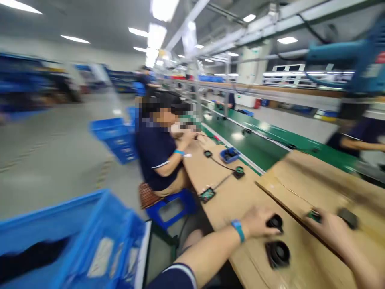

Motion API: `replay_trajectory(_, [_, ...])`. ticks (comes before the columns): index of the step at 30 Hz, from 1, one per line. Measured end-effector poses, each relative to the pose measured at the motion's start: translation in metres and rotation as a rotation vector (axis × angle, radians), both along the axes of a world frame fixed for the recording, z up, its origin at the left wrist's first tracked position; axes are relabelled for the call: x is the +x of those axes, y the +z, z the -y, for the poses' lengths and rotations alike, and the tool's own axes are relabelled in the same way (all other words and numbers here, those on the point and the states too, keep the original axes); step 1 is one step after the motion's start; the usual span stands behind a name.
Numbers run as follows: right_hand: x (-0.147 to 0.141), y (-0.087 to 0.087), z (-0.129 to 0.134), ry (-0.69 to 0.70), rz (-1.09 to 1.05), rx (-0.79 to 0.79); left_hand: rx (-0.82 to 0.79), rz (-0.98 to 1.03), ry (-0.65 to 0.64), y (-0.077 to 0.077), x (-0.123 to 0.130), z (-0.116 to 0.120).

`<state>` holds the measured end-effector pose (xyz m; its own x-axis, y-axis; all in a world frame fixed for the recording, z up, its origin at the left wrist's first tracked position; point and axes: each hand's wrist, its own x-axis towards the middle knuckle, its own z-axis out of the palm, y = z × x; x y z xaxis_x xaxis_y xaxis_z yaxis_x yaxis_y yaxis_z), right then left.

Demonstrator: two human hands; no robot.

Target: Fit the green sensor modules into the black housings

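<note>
My left hand [258, 223], with a blue band at the wrist, is closed on a black round housing [274, 222] above the cardboard-covered bench. Just below it, a second black housing with a square base and round opening [278, 253] lies on the bench. My right hand [333, 230] pinches a small green circuit board [314, 216], and a thin wire [296, 194] runs away from it. Beyond my right fingers sits a dark grey block [348, 218]. Motion blurs both hands somewhat.
A co-worker [158, 148] sits at the bench ahead. Cabled boards [207, 194] and a small blue tray [229, 154] lie between us. Blue crates [99, 237] stand at my left. A green conveyor [255, 140] runs along the right, with a blue power tool [339, 52] hanging above.
</note>
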<state>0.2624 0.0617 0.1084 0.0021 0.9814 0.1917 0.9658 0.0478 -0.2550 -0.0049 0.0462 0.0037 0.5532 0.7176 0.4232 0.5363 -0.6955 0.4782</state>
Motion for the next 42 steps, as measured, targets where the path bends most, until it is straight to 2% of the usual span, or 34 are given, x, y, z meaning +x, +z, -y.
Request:
replay_trajectory(1, [0.001, -0.005, 0.034, -0.031, 0.018, -0.113, -0.021, 0.042, 0.022, 0.002, -0.004, 0.003])
replay_trajectory(3, [-0.01, -0.017, 0.088, -0.051, 0.003, -0.173, -0.078, 0.118, 0.053, 0.002, -0.007, 0.005])
replay_trajectory(5, [-0.027, -0.031, 0.121, -0.125, -0.046, -0.212, -0.135, 0.18, 0.071, -0.001, -0.002, 0.006])
replay_trajectory(8, [-0.039, -0.048, 0.148, -0.208, -0.206, -0.251, -0.195, 0.233, 0.038, -0.006, 0.011, 0.02])
replay_trajectory(12, [-0.031, -0.062, 0.167, -0.153, -0.489, -0.221, -0.217, 0.251, -0.075, -0.008, 0.019, 0.046])
replay_trajectory(15, [-0.022, -0.07, 0.171, -0.117, -0.642, -0.225, -0.215, 0.235, -0.097, -0.004, 0.016, 0.056])
replay_trajectory(17, [-0.019, -0.076, 0.169, -0.118, -0.663, -0.23, -0.211, 0.229, -0.089, -0.002, 0.015, 0.059])
replay_trajectory(23, [-0.035, -0.092, 0.146, -0.148, -0.428, -0.094, -0.181, 0.26, -0.025, -0.003, 0.017, 0.057])
replay_trajectory(26, [-0.04, -0.085, 0.131, -0.154, -0.397, -0.118, -0.187, 0.265, -0.025, -0.007, 0.018, 0.055])
replay_trajectory(29, [-0.035, -0.065, 0.116, -0.188, -0.418, -0.242, -0.187, 0.265, 0.003, -0.009, 0.018, 0.053])
replay_trajectory(31, [-0.032, -0.05, 0.108, -0.2, -0.42, -0.258, -0.181, 0.29, 0.068, -0.009, 0.018, 0.052])
replay_trajectory(35, [-0.047, -0.031, 0.1, -0.11, -0.655, 0.002, -0.189, 0.345, 0.136, -0.008, 0.019, 0.05])
replay_trajectory(38, [-0.071, -0.034, 0.1, 0.001, -0.789, 0.115, -0.181, 0.359, 0.116, -0.008, 0.018, 0.048])
replay_trajectory(42, [-0.093, -0.052, 0.098, 0.059, -0.637, 0.08, -0.149, 0.369, 0.08, -0.009, 0.016, 0.048])
